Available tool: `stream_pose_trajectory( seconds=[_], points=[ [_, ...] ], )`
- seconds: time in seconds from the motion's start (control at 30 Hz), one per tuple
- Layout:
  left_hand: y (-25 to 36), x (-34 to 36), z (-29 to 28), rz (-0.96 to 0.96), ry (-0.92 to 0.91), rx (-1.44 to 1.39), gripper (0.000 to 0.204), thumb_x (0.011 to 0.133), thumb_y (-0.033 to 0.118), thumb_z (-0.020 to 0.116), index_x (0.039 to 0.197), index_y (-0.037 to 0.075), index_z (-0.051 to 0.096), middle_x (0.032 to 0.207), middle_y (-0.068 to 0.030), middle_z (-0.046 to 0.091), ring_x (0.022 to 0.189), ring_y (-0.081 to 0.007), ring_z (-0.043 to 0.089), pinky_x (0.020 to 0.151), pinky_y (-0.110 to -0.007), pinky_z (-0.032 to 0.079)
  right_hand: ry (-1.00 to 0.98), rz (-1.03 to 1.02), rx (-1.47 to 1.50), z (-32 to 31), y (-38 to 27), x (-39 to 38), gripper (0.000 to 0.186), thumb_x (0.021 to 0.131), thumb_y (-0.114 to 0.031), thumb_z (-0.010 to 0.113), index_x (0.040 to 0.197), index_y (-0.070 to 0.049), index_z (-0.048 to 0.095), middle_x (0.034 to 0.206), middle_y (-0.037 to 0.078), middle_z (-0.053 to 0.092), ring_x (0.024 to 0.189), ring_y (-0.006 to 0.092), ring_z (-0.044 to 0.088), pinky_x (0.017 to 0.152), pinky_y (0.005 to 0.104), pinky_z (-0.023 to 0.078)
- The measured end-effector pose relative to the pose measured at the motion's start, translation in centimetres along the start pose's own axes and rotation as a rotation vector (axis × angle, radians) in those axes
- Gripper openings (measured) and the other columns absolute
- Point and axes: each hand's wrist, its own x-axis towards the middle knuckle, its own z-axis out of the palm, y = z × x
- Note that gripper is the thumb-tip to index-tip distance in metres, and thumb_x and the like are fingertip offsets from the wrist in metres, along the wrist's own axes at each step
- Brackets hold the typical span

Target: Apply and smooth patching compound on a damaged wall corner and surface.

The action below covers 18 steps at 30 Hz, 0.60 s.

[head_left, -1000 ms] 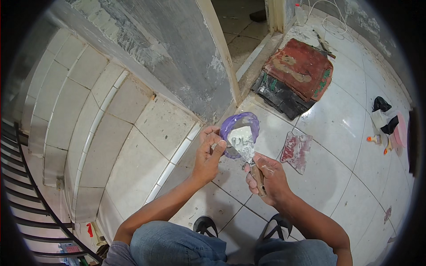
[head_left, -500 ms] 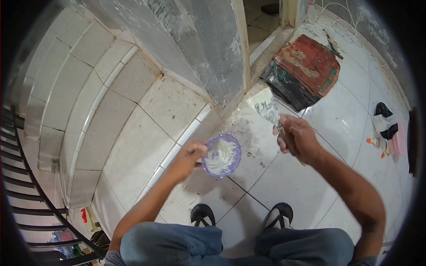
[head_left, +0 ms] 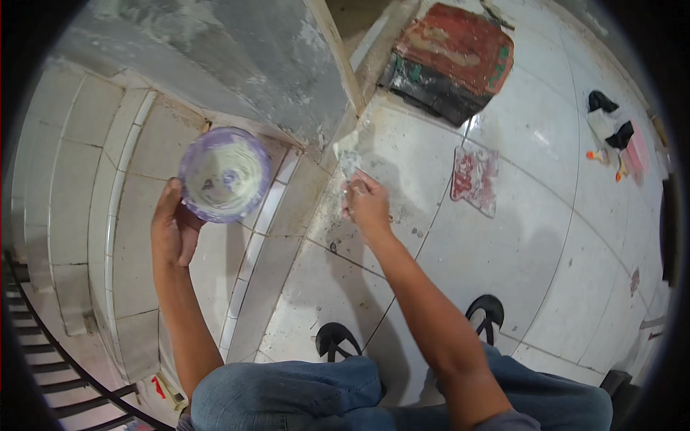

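Purple bowl (head_left: 227, 134): located at the left of the head view, held in the air above the tiled step (head_left: 138, 248), opening turned toward the camera. White paste (head_left: 248, 169) coats the inner wall in smeared bands; purple plastic shows through at the centre of the base.

Left grip (head_left: 176, 233): clamped on the bowl at its lower left edge. The thumb lies at the rim; the other fingers are partly hidden by the bowl.

Right grip (head_left: 368, 205): closed around the handle of the putty knife (head_left: 348, 154). The fingers cover most of the handle. The blade points away from the person, toward the foot of the grey wall (head_left: 251, 86), and is pale and blurred. Contact between blade and floor or wall cannot be determined.

Surroundings: the floor (head_left: 503, 266) is laid with white tiles and carries debris below the right grip. To the right of the knife lies a flat plate (head_left: 474, 179) with red and white stains. Beyond it, beside the doorway, rests a red-and-black bundle (head_left: 453, 57). Two orange-tipped brushes (head_left: 622, 171) lie at the far right, near a pink object (head_left: 638, 147).
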Motion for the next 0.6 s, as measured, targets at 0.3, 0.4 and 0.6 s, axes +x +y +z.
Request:
stream_pose_trajectory(
  seconds=[0.3, 0.4, 0.6],
  points=[
    [-0.6, -1.0, -1.1, 0.006, 0.167, -0.133, 0.029, 0.098, 0.024, 0.048, 0.117, 0.003, 0.053, 0.119, -0.0112, 0.058, 0.108, -0.0248, 0.059, 0.091, -0.044, 0.051, 0.123, -0.296, -0.151, 3.5, 4.3, 0.3, 0.036, 0.094, -0.008, 0.053, 0.129, -0.001, 0.054, 0.087, 0.008, 0.059, 0.064, 0.0151, 0.056, 0.056, 0.0293, 0.047],
    [-0.6, -1.2, -0.9, -0.001, 0.202, -0.142, 0.031, 0.098, 0.024, 0.049, 0.118, 0.002, 0.052, 0.119, -0.0126, 0.058, 0.11, -0.0269, 0.058, 0.093, -0.046, 0.051, 0.18, -0.483, -0.393, 4.6, 4.7, 0.6, 0.038, 0.091, -0.005, 0.054, 0.129, 0.0, 0.054, 0.085, 0.012, 0.057, 0.073, 0.0231, 0.058, 0.065, 0.0342, 0.047],
    [-0.9, -1.1, -0.9, -0.037, 0.204, -0.199, 0.034, 0.097, 0.024, 0.049, 0.122, 0.001, 0.051, 0.12, -0.0145, 0.057, 0.112, -0.0301, 0.058, 0.095, -0.05, 0.05, 0.252, -0.713, -0.504, 8.2, 5.1, 0.1, 0.035, 0.09, -0.003, 0.052, 0.124, 0.003, 0.056, 0.089, 0.02, 0.058, 0.077, 0.0314, 0.059, 0.072, 0.0379, 0.047]
  ],
)
